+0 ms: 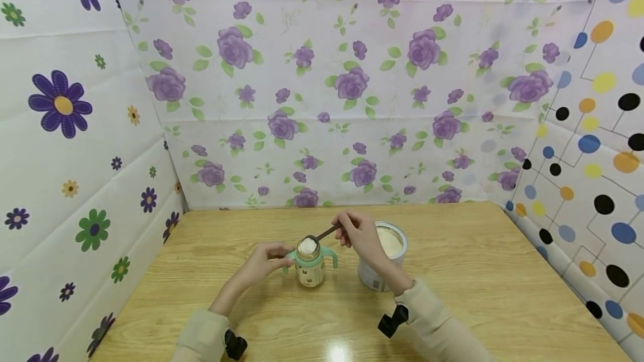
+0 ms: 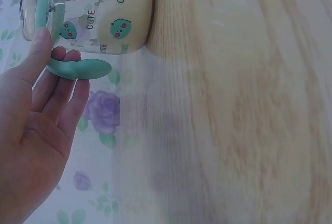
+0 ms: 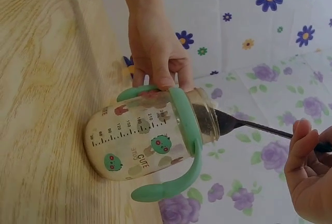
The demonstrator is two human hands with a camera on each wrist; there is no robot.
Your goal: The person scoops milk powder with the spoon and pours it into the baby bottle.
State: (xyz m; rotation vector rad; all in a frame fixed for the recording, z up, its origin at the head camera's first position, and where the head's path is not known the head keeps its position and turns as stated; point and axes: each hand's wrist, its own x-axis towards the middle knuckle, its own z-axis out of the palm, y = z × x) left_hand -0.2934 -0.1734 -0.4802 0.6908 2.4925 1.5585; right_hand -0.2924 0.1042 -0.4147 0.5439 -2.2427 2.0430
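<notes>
A clear baby bottle (image 1: 310,276) with green handles and cartoon prints stands upright on the wooden table, its mouth uncovered. My left hand (image 1: 263,264) grips one green handle (image 2: 85,69), thumb up near the green collar. Between the fingers of my right hand (image 1: 358,234) is the handle of a dark spoon (image 1: 329,232). The spoon's bowl dips into the bottle's mouth, where white powder (image 1: 308,246) shows. Pale contents show low inside the bottle in the left wrist view.
Just right of the bottle, under my right forearm, stands an open can (image 1: 369,279) of cream-coloured powder (image 1: 389,241). Patterned cloth walls (image 1: 322,99) border the wooden table (image 1: 483,272) at the back and both sides.
</notes>
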